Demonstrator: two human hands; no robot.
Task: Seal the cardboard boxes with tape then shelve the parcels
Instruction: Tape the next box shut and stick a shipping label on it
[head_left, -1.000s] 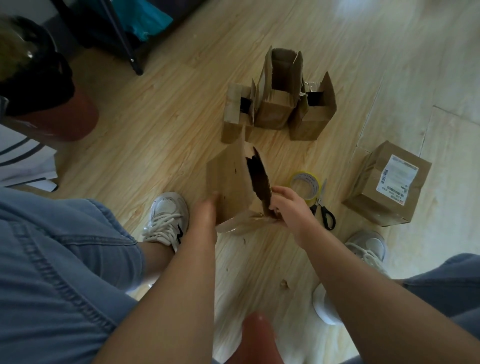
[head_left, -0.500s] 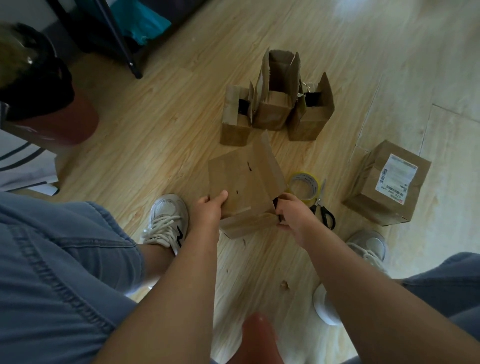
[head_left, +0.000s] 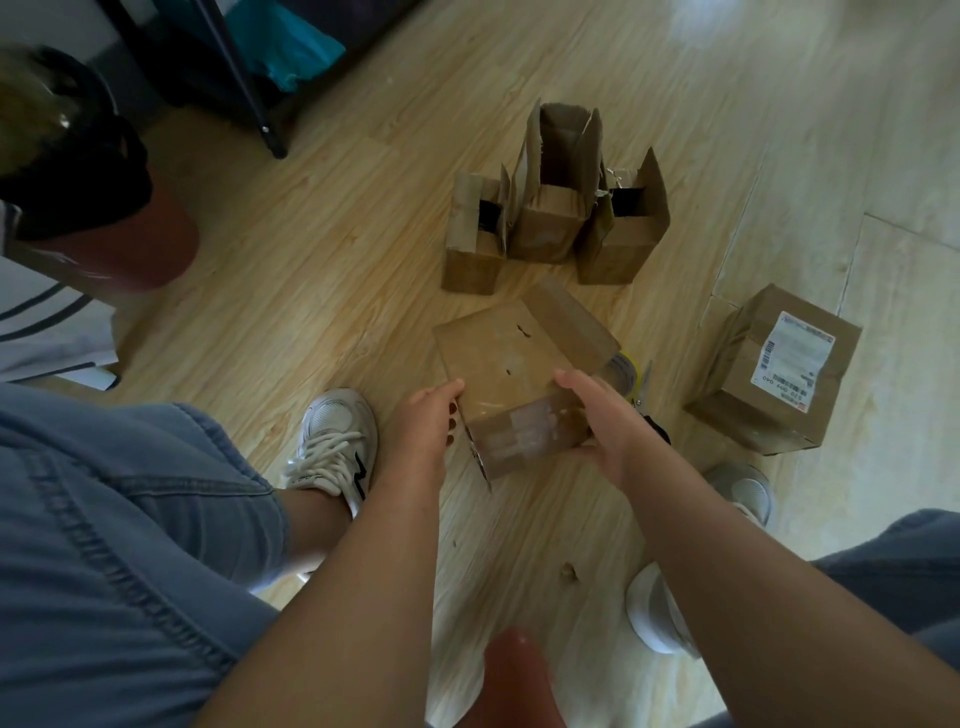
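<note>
We hold the box (head_left: 498, 364), left hand (head_left: 426, 423) and right hand (head_left: 602, 415) each curled round a side; the tape (head_left: 627, 370) (half hidden) lies just beyond the right one.

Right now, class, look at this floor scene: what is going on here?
A person holds a cardboard box over the wooden floor, between the left hand and the right hand. Three more boxes stand behind it with flaps open, not yet sealed. A labelled box sits to the right. A tape roll and scissors lie just beyond the held box, partly hidden and untouched.
</note>
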